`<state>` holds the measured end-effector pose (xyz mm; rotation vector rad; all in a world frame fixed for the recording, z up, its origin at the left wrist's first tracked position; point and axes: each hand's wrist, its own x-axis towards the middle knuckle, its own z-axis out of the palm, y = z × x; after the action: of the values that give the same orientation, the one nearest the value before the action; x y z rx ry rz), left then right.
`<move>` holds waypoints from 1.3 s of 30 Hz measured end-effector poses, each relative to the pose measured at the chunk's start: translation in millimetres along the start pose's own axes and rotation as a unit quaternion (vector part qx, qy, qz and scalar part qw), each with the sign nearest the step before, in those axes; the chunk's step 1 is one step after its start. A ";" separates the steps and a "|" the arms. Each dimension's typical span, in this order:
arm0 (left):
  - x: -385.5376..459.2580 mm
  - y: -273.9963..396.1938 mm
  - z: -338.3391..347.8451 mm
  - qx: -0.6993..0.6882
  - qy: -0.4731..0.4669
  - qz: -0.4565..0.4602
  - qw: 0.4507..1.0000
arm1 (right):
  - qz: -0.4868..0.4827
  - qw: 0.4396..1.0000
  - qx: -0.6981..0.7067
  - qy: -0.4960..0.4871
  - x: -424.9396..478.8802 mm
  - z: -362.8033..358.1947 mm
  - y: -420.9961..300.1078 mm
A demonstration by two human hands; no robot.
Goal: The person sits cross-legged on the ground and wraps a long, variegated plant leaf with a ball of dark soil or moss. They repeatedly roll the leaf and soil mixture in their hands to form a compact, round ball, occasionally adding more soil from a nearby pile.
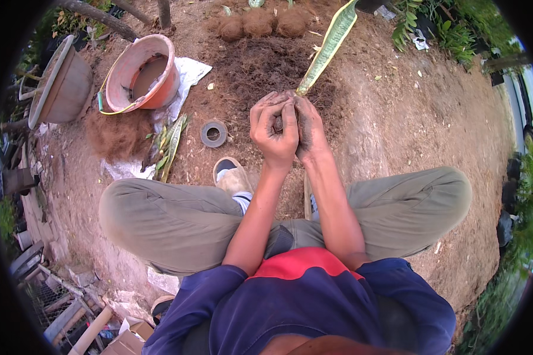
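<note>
My left hand [274, 128] and my right hand [310, 124] are cupped together above the ground, both smeared with dark soil. Between them sits a lump of dark soil [278, 123], mostly covered by my fingers. A variegated snake plant leaf [331, 46] with yellow edges rises from the far side of my hands and leans to the right; its base is hidden. Just beyond lies a heap of dark soil [266, 66] mixed with fibres. Three brown fibre-wrapped balls [258, 23] stand in a row behind it, with leaf bases showing above them.
To the left stand an orange bucket [173, 88] of muddy water and a large plant pot [69, 86]. Brown coir fibre [120, 135] lies on a white sheet [191, 73]. Cut snake plant leaves [174, 148] and a grey roll [213, 133], perhaps tape, rest near my shoe [234, 176].
</note>
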<state>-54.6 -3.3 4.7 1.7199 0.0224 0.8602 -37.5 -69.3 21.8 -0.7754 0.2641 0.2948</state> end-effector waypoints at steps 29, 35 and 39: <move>7.1 30.5 1.7 0.063 -0.025 0.138 0.988 | 0.010 0.984 0.145 -0.103 5.1 -23.7 -4.8; -3.1 -4.9 3.4 -0.160 0.089 -0.166 0.969 | -0.008 0.996 -0.084 -0.005 -7.4 6.3 -5.3; 20.3 23.2 -4.1 -0.489 0.102 -0.430 0.752 | -0.036 0.994 0.042 -0.099 5.7 -5.7 -7.9</move>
<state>-51.5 0.9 35.4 0.4698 0.4112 0.2235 -30.1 -77.8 21.0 -0.6658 0.0608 0.2890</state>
